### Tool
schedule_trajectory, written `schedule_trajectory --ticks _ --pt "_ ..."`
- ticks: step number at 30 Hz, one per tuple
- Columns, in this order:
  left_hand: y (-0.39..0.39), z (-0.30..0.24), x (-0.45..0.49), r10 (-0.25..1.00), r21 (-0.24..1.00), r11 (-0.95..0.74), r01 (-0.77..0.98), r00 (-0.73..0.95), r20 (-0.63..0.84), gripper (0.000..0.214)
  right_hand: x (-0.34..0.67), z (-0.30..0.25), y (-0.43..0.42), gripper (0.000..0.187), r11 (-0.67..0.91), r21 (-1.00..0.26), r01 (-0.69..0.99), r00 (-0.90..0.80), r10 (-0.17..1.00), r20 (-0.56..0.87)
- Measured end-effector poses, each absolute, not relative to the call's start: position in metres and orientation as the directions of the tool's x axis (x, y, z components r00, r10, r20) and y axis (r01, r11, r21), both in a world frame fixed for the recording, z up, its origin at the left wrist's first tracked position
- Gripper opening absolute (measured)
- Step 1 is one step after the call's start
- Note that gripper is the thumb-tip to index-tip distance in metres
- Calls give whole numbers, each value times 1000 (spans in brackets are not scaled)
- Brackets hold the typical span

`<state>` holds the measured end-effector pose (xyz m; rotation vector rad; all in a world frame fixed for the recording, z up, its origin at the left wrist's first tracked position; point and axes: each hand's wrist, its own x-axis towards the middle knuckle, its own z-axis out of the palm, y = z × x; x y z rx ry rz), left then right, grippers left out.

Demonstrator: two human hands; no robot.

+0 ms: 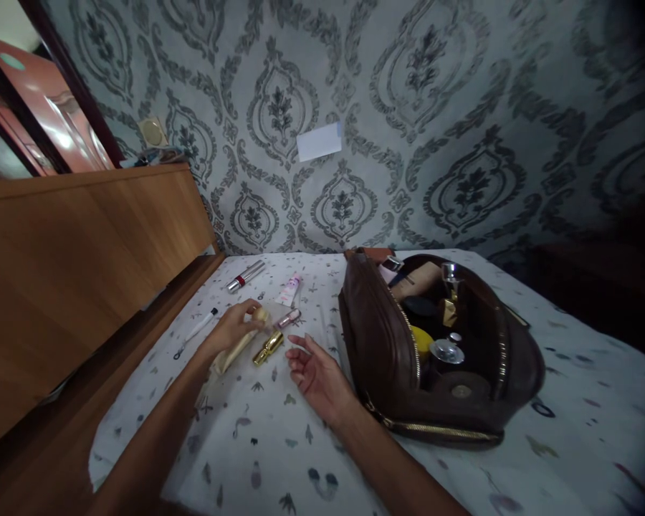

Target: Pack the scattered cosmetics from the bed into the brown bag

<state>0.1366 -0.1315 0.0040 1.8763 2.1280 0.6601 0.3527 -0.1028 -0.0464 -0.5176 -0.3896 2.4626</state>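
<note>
My left hand (235, 328) is closed at the fingertips on a small cream-coloured round object (261, 314), blurred and partly hidden. Below that hand a flat beige tube-like item (233, 353) lies on the patterned sheet. My right hand (318, 378) is held palm up with loosely curled, parted fingers and holds nothing. Just left of its fingertips lies a shiny gold cosmetic tube (267, 348). A small pink tube (289, 319) rests above the gold one. To the right stands an open dark brown zippered bag (379, 344) with cosmetics inside.
Further back lie a white-and-pink squeeze tube (289, 291) and a silver tube with a red band (246, 276). A slim white stick with a black end (200, 326) is at left. In the bag are a yellow round item (422, 341) and a glass bottle (447, 351). A wooden board (97, 265) borders the left.
</note>
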Motion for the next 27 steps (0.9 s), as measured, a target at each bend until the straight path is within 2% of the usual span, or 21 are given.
schedule_trajectory --ticks 3,5,8,11,27 --pt "-138 10 142 983 690 -65 720 -72 168 36 351 -49 -104 13 -754 -425 -502 -739 629 -243" --pt "-142 10 150 985 813 -138 565 -9 173 41 350 -50 -105 20 -718 -466 -517 -725 657 -207" --pt "-145 4 163 982 883 -187 431 48 185 43 348 -50 -106 38 -686 -491 -537 -714 679 -167" --pt "-146 -4 173 969 889 -241 390 51 241 45 347 -50 -106 46 -675 -492 -549 -710 688 -151" --pt "-161 -24 185 944 741 -234 629 -34 328 39 346 -52 -109 57 -668 -502 -550 -711 690 -139"
